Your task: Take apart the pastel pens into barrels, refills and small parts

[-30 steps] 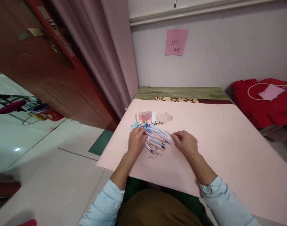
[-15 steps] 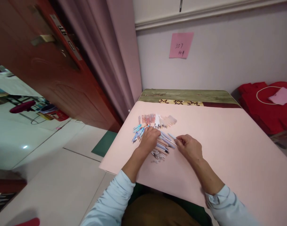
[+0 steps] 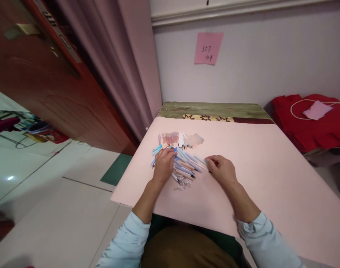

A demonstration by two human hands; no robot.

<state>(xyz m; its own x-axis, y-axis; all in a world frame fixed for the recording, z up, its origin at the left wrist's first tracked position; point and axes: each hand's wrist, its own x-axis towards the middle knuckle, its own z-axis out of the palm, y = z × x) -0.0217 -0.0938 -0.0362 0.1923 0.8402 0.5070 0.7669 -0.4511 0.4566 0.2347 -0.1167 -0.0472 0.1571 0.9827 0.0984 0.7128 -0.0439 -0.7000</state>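
A heap of pens and pen parts (image 3: pixel 185 165) in light blue, peach and white lies on a pink sheet (image 3: pixel 270 178) that covers the table. My left hand (image 3: pixel 163 166) rests on the heap's left side, fingers curled down among the pens. My right hand (image 3: pixel 222 169) sits at the heap's right edge and pinches the end of a light blue pen (image 3: pixel 201 160). A fanned row of pen caps and refills (image 3: pixel 181 139) lies just beyond the heap.
The table's green wooden top (image 3: pixel 214 109) shows at the far edge, against a wall with a pink note (image 3: pixel 208 48). A red bag (image 3: pixel 312 123) sits to the right. A curtain (image 3: pixel 125 67) and a dark red door (image 3: pixel 47 82) stand to the left.
My left hand moved right onto the heap's middle, then drew back to its left side. My right hand stayed at the right edge, still pinching the pen.
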